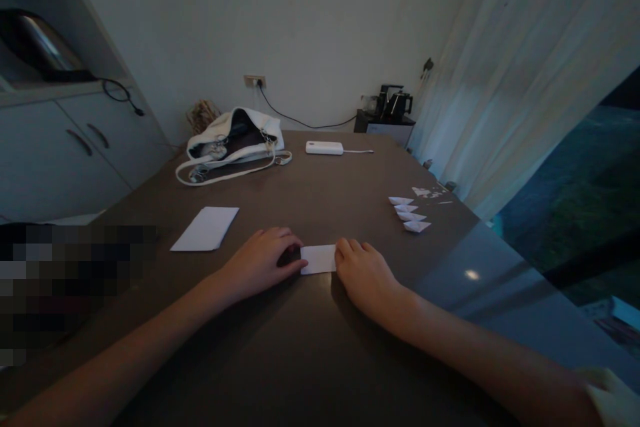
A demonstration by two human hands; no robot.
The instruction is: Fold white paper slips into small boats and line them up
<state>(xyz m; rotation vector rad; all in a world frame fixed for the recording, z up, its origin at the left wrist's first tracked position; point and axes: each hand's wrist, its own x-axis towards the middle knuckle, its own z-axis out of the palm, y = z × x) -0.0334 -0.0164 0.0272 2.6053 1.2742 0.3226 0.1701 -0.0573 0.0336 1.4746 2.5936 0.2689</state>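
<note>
A small white piece of paper (319, 259), apparently folded, lies flat on the dark table between my hands. My left hand (267, 257) holds its left edge, thumb at the near corner and fingertips at the far one. On the right edge rest the curled fingers of my right hand (367, 277); its thumb is hidden. To the left lies a stack of white paper sheets (206, 229). Several small folded paper boats (411, 215) stand in a row beyond my right hand.
Paper scraps (427, 193) lie past the boats near the table's right edge. A white bag (235, 140) and a white power bank (325, 147) with a short cable sit at the far end. A curtain (505, 73) hangs at the right.
</note>
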